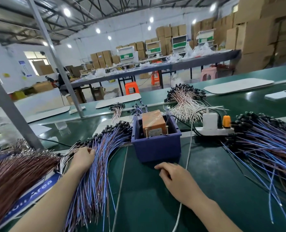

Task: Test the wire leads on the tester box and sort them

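Note:
The tester box (156, 144) is a dark blue bin holding an orange block (153, 122) with two brass pins at its front. A big fan of blue and brown wire leads (97, 164) with black ends lies left of the bin. My left hand (82, 157) rests on that pile, its fingers curled into the wires near the top. My right hand (174, 176) lies on the green mat just in front of the bin, fingers loosely bent, holding nothing that I can see. Another spread of blue leads (262, 148) lies at the right.
A brown wire bundle (13, 174) lies far left over a blue sign. A white power strip (214, 130) with plugs sits right of the bin, its white cable running toward me. White and pink leads (187, 101) lie behind; a phone (280, 94) lies far right. A grey post (13, 111) stands left.

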Tool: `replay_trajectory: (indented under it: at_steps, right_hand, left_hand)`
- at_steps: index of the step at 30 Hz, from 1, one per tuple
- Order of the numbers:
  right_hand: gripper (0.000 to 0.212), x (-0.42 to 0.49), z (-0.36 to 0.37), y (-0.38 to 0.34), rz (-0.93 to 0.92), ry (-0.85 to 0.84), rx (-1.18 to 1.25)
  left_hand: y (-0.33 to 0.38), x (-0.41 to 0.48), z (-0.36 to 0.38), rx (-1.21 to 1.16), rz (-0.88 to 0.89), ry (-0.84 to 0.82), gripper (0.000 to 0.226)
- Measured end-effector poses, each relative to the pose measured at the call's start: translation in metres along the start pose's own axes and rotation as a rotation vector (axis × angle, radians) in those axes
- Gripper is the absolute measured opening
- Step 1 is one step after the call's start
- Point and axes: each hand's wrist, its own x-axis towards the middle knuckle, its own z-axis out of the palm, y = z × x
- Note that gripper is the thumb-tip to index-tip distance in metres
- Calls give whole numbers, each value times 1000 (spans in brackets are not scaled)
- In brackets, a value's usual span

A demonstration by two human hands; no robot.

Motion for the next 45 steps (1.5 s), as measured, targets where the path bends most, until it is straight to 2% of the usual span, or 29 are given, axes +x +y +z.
replay_trajectory:
  at_steps: [5, 15, 20, 22, 25, 26, 28, 30, 33, 35, 39, 43, 45]
  right_hand:
    - [25, 0, 1, 3, 11, 3, 16]
    - [44, 1, 0, 3, 35, 4, 50]
    - [44, 1, 1, 3, 38, 1, 53]
    - [44, 1, 1, 3, 44, -1, 57]
    - [43, 2, 2, 6, 65, 6, 105]
    - [43, 2, 2, 6, 71, 10, 133]
    - [42, 2, 1, 6, 68, 34, 173]
    - [47, 1, -1, 2, 46, 118, 148]
    - [61, 0, -5, -2, 33, 391, 134]
    - [67, -2, -7, -1, 52, 570, 233]
    - [84, -5, -16, -8, 80, 801, 339]
    - [91, -9, -18, -7, 127, 805, 351]
    - [80, -9, -17, 1, 114, 799, 303]
  left_hand:
    - [1, 18, 8, -23, -120, -49, 33]
    - [6, 22, 6, -119, -279, -46, 30]
    - [15, 10, 9, -406, -419, 203, 45]
    - [23, 4, 5, -563, -422, 317, 33]
    - [41, -6, -13, -897, -307, 325, 11]
    - [49, -11, -21, -1013, -244, 298, 10]
    - [70, -23, -38, -1070, -86, 293, 11]
    - [96, -44, -53, -1005, 136, 349, 10]
    - [129, -93, -53, -910, 512, 399, 13]
    - [142, -129, -31, -778, 668, 395, 23]
    - [154, -192, 34, -453, 805, 344, 15]
    - [155, -220, 74, -303, 889, 246, 23]
    - [153, -222, 81, -263, 934, 253, 27]
